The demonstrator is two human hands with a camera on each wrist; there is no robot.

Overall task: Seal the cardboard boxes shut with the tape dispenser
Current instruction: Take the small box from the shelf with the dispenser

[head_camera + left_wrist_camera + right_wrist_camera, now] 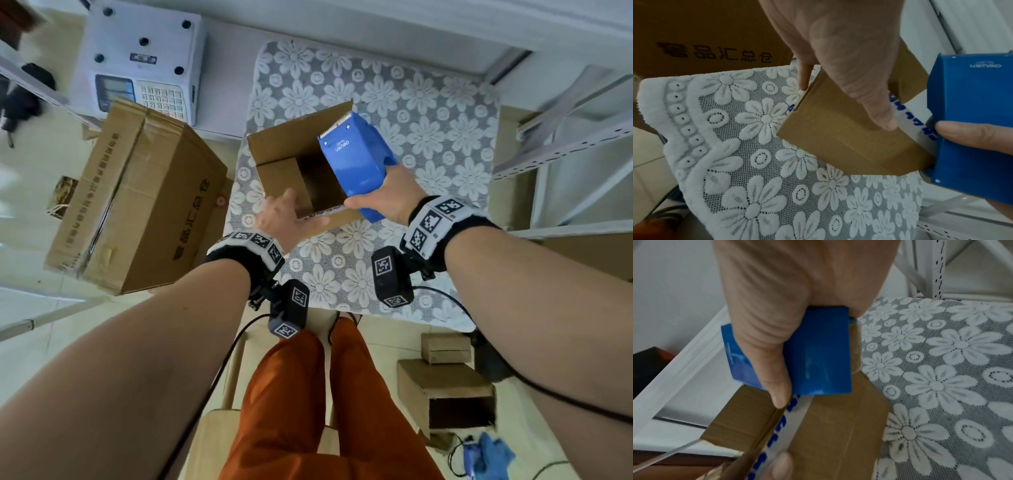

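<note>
A small brown cardboard box (pixel 274 150) stands open on the lace-covered table (pixel 428 113), its flaps up. My right hand (pixel 373 202) grips a blue tape dispenser (pixel 356 161) at the box's near right corner, cutter teeth pointing away from me. Clear tape with blue print (pixel 322 213) runs from the dispenser (pixel 818 356) along the box's near wall (pixel 838 426). My left hand (pixel 298 212) holds the box's near left corner. Its thumb (pixel 879 120) presses the tape (pixel 906 116) against the cardboard (pixel 838 134), while a finger (pixel 805 78) lies along the side. The dispenser (pixel 970 129) touches the box edge.
A large printed cardboard box (pixel 137 195) sits left of the table, with a white electronic scale (pixel 144 58) behind it. White metal shelving (pixel 565 137) stands at the right. More small boxes (pixel 445 387) lie on the floor by my legs, beside a wooden stool (pixel 219 438).
</note>
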